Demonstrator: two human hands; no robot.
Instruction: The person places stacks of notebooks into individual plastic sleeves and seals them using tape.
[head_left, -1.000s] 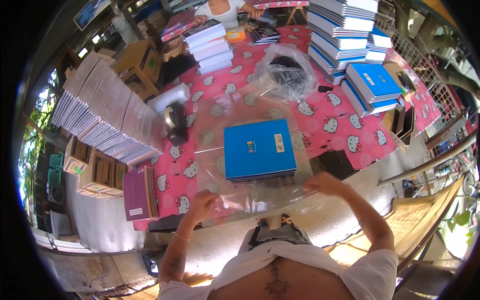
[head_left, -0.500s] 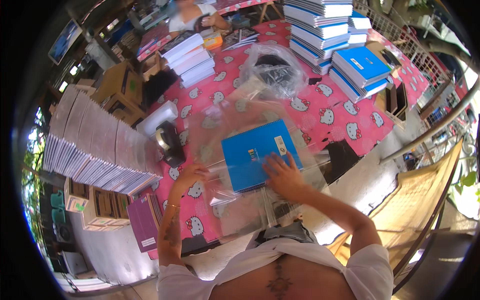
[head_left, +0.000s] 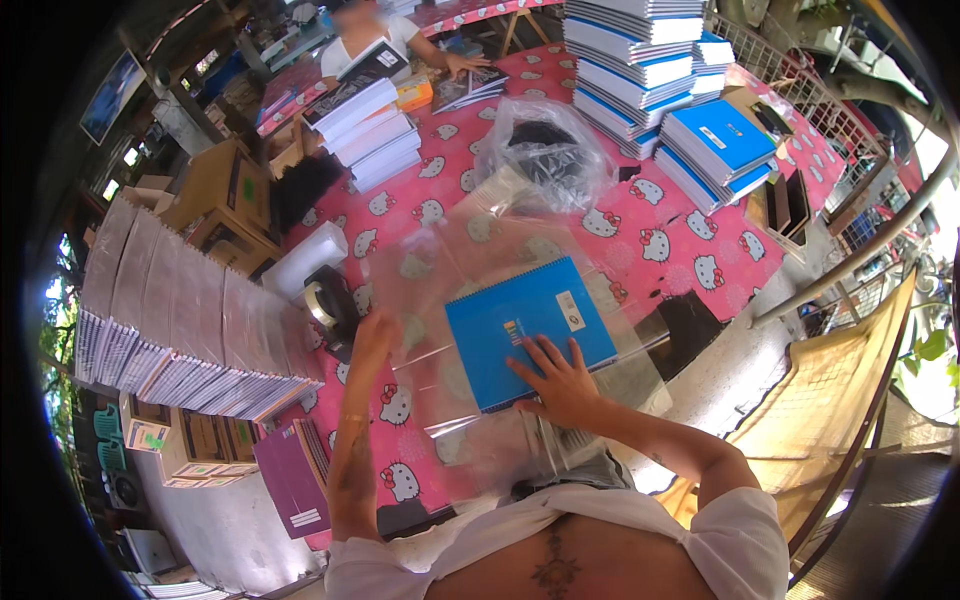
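A blue spiral notebook (head_left: pixel 530 325) lies on the pink tablecloth inside a clear plastic sleeve (head_left: pixel 450 260). My right hand (head_left: pixel 555 380) presses flat on the notebook's near edge, fingers spread over the plastic. My left hand (head_left: pixel 372 335) reaches forward along the sleeve's left edge with its fingers stretched out. It is just short of a black tape dispenser (head_left: pixel 325 300). Whether it pinches the plastic is unclear.
Rows of wrapped notebooks (head_left: pixel 180 320) line the left side, above cardboard boxes (head_left: pixel 220 190). Stacks of blue notebooks (head_left: pixel 720 140) and a crumpled plastic bag (head_left: pixel 545 150) sit at the back. Another person (head_left: pixel 370 40) works at the far side of the cat-print cloth (head_left: pixel 680 240).
Both hands held the sleeve's near edge a second ago. My right hand has since moved onto the notebook, and my left hand has slid forward and left toward the tape dispenser.
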